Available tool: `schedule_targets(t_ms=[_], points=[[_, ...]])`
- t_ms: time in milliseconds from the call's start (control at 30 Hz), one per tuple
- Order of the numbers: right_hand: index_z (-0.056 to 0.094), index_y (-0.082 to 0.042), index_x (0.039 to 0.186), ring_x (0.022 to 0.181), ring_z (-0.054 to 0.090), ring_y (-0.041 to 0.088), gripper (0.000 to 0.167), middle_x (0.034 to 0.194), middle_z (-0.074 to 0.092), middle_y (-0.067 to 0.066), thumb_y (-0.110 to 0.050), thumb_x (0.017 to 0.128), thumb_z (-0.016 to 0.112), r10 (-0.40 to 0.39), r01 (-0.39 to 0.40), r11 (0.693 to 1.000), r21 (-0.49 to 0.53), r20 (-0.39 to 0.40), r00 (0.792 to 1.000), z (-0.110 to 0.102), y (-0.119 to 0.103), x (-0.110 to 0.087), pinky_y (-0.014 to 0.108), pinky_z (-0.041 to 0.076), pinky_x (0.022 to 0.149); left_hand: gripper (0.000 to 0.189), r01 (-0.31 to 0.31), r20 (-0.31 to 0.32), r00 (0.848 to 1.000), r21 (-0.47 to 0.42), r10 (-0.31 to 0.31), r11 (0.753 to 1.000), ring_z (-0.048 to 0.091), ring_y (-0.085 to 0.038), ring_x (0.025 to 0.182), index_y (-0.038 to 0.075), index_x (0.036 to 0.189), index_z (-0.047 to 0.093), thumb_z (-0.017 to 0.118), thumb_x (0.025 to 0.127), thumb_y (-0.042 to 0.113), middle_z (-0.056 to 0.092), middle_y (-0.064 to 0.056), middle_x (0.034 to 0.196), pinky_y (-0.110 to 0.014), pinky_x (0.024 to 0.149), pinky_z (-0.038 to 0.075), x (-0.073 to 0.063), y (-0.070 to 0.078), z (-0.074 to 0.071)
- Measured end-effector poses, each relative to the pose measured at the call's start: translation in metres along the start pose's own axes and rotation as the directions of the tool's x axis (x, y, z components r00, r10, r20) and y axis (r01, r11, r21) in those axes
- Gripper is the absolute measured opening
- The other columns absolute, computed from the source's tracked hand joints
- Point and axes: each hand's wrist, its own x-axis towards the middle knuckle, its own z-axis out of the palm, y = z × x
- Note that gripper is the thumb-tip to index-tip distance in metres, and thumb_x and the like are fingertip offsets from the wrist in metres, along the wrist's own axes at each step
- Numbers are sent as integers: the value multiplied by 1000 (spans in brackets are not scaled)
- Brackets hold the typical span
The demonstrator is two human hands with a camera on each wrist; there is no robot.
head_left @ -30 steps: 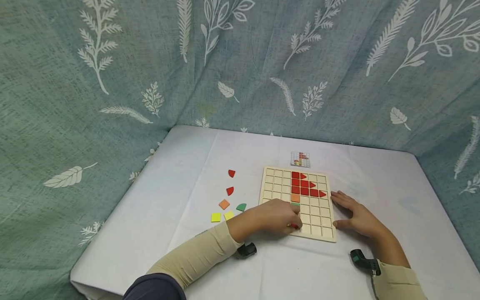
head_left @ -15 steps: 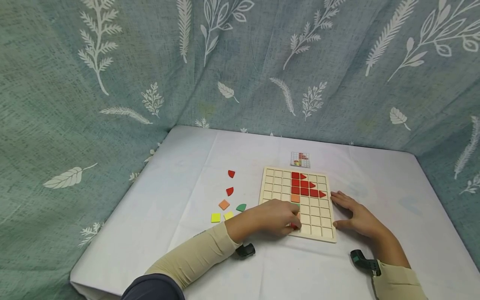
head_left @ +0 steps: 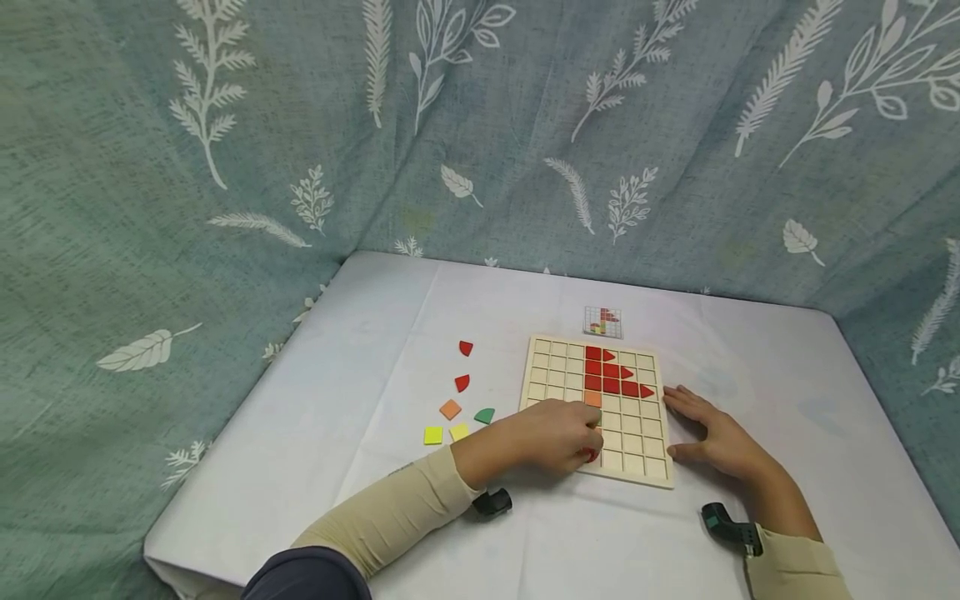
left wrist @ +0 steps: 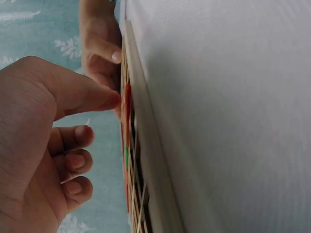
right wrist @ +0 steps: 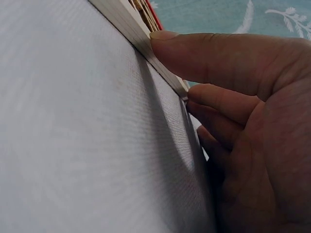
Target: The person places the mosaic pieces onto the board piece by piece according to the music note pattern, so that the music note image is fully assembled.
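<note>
- White cloth-covered table (head_left: 375, 333), green leaf-print drape (head_left: 300, 150) behind.
- Gridded wooden board (head_left: 631, 442) on table, toward person's right; picture card (head_left: 602, 322) just beyond it.
- Done: 9 red tiles (head_left: 611, 385) seated in 3 stepped rows, 1 orange square (head_left: 592, 398) directly below; green sliver lower down, left wrist view.
- In hand: left hand (head_left: 551, 436) appears to pinch 1 red piece (head_left: 589, 455) between thumb and fingertip, at the board's near rows.
- Right hand (head_left: 711, 433): thumb and fingers spread, along board's right edge.
- Left: at least 6 loose pieces (head_left: 450, 409) beside board, more possibly behind forearm.
- Judgement: past halfway; cells under left hand unreadable.
</note>
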Motion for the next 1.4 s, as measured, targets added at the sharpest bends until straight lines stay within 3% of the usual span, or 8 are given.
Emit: schedule_targets(t_ms=[367, 600, 1033, 1400], points=[[43, -3, 146, 143, 17, 40, 88, 154, 30, 16, -31, 72, 81, -8, 8, 999, -36, 1, 1000, -4, -3, 4, 68, 16, 104, 13, 138, 2, 990, -31, -138, 990, 50, -8, 76, 24, 100, 71, 62, 90, 24, 51, 9, 86, -25, 64, 43, -27, -23, -12], [41, -3, 147, 143, 15, 41, 89, 155, 28, 16, -32, 72, 81, 6, -5, 1000, -29, 16, 1000, -4, -2, 6, 68, 14, 104, 15, 192, -22, 981, -51, -194, 980, 51, -5, 75, 22, 101, 73, 64, 89, 22, 54, 10, 87, -23, 62, 44, -47, -35, -12], [39, -3, 148, 143, 14, 41, 91, 156, 26, 17, -33, 73, 82, 8, -7, 1000, -13, 18, 1000, 2, 0, -1, 70, 15, 103, 21, 333, -7, 941, -147, -337, 932, 53, -6, 78, 18, 106, 74, 65, 87, 19, 61, 7, 95, -24, 67, 45, -97, -50, -6], [38, -4, 149, 143, 13, 41, 94, 157, 24, 17, -36, 73, 82, 20, -19, 1000, -15, 14, 1000, 2, -6, -3, 70, 14, 103, 24, 431, -8, 897, -207, -442, 878, 51, -4, 78, 20, 100, 73, 75, 80, 33, 59, 11, 94, -24, 71, 45, -141, -68, -4]])
